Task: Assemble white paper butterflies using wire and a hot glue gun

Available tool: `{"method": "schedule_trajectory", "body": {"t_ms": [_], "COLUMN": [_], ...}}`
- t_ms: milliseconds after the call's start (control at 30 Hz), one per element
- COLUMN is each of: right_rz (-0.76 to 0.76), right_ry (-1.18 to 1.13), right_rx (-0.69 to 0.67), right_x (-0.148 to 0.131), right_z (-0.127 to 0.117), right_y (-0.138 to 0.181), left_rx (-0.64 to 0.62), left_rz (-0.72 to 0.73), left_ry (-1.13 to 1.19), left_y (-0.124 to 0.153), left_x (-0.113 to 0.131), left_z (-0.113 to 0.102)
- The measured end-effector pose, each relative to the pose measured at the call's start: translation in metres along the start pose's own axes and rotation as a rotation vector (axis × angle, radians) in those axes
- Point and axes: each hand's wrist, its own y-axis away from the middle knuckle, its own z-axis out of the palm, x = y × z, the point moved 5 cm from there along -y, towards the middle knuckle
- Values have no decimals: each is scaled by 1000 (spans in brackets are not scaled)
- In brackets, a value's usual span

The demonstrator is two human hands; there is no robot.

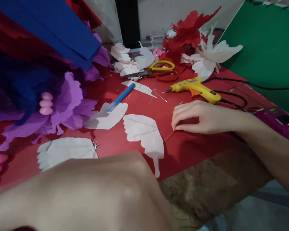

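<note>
My right hand (pixel 192 118) is closed in a pinch on a thin wire (pixel 169 136). The wire slants down to the edge of a white butterfly-wing cutout (pixel 141 126), which has a scalloped edge and a narrow tail. Faint lines, perhaps more wires, run across the cutout. Large and close to the camera, my left hand (pixel 110 189) shows its back; its fingers are hidden. Beyond it lies a stack of white scalloped cutouts (pixel 67 149) with short crossed wires at one end. Another white cutout (pixel 108 117) has a blue pen (pixel 121 96) resting partly on it.
A yellow glue gun (pixel 195 88) with a black cord lies beyond my right hand. Scissors (pixel 149 71) sit farther back, near white and red paper butterflies (pixel 212 53). Purple paper shapes (pixel 67 102) and blue sheets (pixel 53 29) crowd the left. Red sheeting (pixel 106 136) covers the work surface.
</note>
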Motion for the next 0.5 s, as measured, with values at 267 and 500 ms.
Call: {"method": "schedule_trajectory", "body": {"t_ms": [267, 500], "right_rz": [-21, -26], "right_ry": [5, 41], "right_rx": [47, 85], "right_x": [-2, -3], "right_z": [0, 2], "right_y": [-2, -3], "left_rx": [157, 85], "left_rz": [-257, -178], "left_ry": [-64, -127], "left_y": [-31, -29], "left_x": [-24, -30], "left_z": [-21, -17]}}
